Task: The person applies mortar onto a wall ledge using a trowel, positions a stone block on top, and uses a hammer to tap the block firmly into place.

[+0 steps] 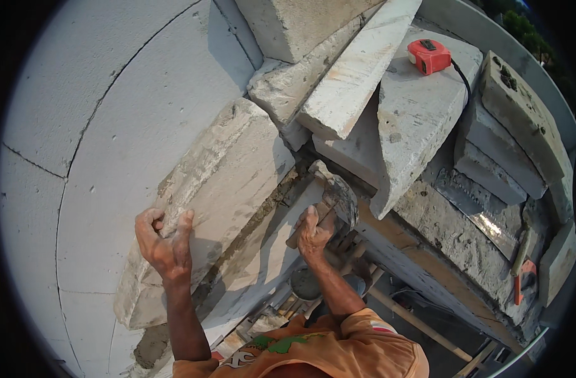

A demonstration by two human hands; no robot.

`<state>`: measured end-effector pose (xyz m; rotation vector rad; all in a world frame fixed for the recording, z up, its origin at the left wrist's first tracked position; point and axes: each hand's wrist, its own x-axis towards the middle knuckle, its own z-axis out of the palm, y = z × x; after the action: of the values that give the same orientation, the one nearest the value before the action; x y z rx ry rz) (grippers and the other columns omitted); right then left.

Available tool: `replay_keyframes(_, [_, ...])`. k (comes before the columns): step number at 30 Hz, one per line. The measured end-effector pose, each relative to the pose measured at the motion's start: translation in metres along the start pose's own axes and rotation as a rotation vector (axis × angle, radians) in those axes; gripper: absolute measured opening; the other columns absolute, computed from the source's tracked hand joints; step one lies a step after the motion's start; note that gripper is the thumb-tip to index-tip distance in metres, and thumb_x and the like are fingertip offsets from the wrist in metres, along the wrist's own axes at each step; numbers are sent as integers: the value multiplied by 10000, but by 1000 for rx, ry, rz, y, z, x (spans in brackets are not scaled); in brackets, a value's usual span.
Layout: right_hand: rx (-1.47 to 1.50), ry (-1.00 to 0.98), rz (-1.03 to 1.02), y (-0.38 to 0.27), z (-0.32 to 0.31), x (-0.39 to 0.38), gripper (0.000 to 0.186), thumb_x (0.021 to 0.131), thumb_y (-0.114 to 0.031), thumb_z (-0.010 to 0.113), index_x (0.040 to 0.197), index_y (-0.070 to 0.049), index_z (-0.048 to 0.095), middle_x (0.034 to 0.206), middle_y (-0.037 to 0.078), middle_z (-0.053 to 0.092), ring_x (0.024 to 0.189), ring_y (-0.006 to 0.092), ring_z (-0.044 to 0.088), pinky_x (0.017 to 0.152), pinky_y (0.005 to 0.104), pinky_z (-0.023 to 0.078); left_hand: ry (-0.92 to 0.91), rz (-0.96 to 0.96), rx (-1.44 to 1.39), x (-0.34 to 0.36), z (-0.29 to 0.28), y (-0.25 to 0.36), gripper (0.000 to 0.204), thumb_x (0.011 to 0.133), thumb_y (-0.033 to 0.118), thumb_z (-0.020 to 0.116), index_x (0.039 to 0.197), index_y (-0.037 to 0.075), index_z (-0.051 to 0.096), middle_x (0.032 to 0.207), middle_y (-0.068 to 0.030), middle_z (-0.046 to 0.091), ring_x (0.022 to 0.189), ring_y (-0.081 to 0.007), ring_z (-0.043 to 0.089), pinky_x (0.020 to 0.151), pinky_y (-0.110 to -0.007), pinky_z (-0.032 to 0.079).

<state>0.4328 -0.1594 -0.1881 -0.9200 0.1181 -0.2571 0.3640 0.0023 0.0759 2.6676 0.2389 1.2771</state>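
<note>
A pale lightweight concrete block point(237, 170) with a rough, chipped upper edge lies slanted against the block wall, on a mortar bed along its lower side. My left hand point(165, 249) grips its upper edge near the left end, fingers curled over and thumb on the face. My right hand point(314, 236) is closed round the handle of a trowel point(339, 195), just right of the block. Grey mortar smears the trowel's blade, which lies close to the block's right end.
Block offcuts point(357, 69) are piled beyond. A red tape measure point(430, 58) rests on one slab. On the right ledge lies a hand saw point(480, 217) beside stacked pieces point(508, 138). Below are a bucket of grey mortar point(305, 285) and scaffold poles point(420, 324), with a drop beneath.
</note>
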Motion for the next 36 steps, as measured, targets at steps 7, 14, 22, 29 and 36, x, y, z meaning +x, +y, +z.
replay_keyframes(7, [-311,-80,160,-14,43,12,300,997,-316,631,1002,-40,513,756,77,589,582,176,586,519,344,496,-2,54,-7,0,1,0,388,738,127,860,955,23,555,906,-60,523,782,-190,440,728,-324,427])
replay_keyframes(14, [111,24,0,-37,38,8,330,1022,-359,589,938,-62,471,637,30,518,507,139,528,468,291,456,36,139,-40,3,2,-2,385,709,100,885,944,20,591,898,-114,565,763,-221,510,634,-333,430])
replay_keyframes(22, [-192,-103,71,-44,48,1,195,1021,-196,600,963,-41,495,687,33,535,529,116,533,473,289,465,31,109,-42,1,0,-2,382,699,97,893,917,28,587,896,-119,578,744,-219,526,606,-334,439])
replay_keyframes(29, [-124,-43,31,-48,70,9,233,1026,-242,594,969,-50,474,636,5,499,505,103,499,477,281,445,47,100,-72,1,5,-1,367,703,74,889,885,28,574,893,-99,570,756,-202,520,637,-320,445])
replay_keyframes(36, [-1,-6,58,-35,44,-4,358,1038,-336,564,926,1,522,637,66,523,520,149,528,496,314,469,96,205,2,3,8,-14,409,689,146,912,909,50,582,898,-106,585,779,-235,548,649,-352,465])
